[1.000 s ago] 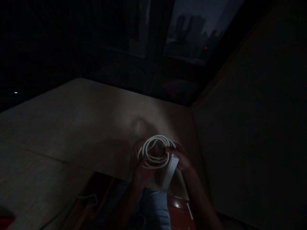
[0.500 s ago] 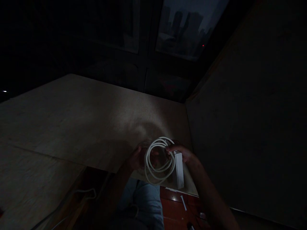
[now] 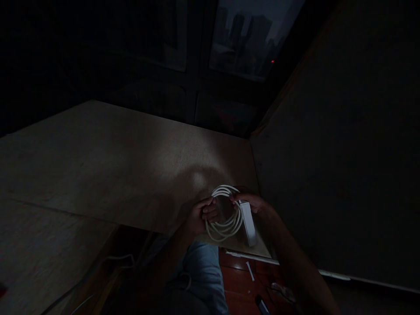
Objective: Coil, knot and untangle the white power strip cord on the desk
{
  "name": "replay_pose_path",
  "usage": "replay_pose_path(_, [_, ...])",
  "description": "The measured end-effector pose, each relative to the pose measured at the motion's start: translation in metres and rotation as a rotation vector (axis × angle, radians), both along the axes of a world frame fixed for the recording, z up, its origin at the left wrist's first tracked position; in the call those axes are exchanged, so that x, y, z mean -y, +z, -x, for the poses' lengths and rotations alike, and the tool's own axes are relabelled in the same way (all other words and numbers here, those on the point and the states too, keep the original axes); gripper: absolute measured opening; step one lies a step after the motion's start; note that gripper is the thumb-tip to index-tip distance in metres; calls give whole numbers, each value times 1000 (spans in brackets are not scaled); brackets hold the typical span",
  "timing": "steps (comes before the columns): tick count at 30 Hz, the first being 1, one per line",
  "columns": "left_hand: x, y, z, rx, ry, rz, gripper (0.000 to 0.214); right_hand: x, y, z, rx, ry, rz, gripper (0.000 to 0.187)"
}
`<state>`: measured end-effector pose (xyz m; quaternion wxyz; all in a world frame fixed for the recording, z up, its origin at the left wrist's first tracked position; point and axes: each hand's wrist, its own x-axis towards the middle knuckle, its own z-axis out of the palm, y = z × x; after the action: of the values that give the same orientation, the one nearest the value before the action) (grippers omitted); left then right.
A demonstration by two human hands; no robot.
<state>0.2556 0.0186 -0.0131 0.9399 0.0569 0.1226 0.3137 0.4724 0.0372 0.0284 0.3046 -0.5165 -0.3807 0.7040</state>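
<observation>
1. Both hands hold the white coil (image 3: 233,224), above the near right part of the surface (image 3: 131,162); the shadow on the far side suggests that it is lifted clear.
2. The left hand (image 3: 201,216) has its grip curled closed on the left side of the loops, thumb toward the far end.
3. The right hand (image 3: 252,203) has its grip closed on the far right side of the loops; the white block (image 3: 248,224) hangs just beside them, its top end near that hand.
4. The step in hand looks like gathering the loops into a neat ring. By my judgement, the next move calls for a firm right grip while the left evens the loose near strands.
5. Hidden: most right fingers, behind the loops. Whether that hand also grips the block, I cannot tell.
6. No free end or plug of the coil can be made out.
7. Dim light blurs the small items on the red floor (image 3: 234,280); the far left is nearly black.
</observation>
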Motion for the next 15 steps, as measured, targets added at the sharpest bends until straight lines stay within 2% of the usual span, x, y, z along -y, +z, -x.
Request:
replay_pose_path(3, [0,6,-5,2,90,124,17,-1,-5,0,42,-24,-47,21])
replay_pose_path(9, [-9,15,-5,-13,81,195,20,6,-4,1,56,-126,-53,17])
replay_pose_path(12, [-3,10,-6,8,162,216,22,11,-2,5,74,-229,-71,21])
replay_pose_path(15, [12,-3,-6,32,191,242,22,17,-4,11,76,-281,-110,25])
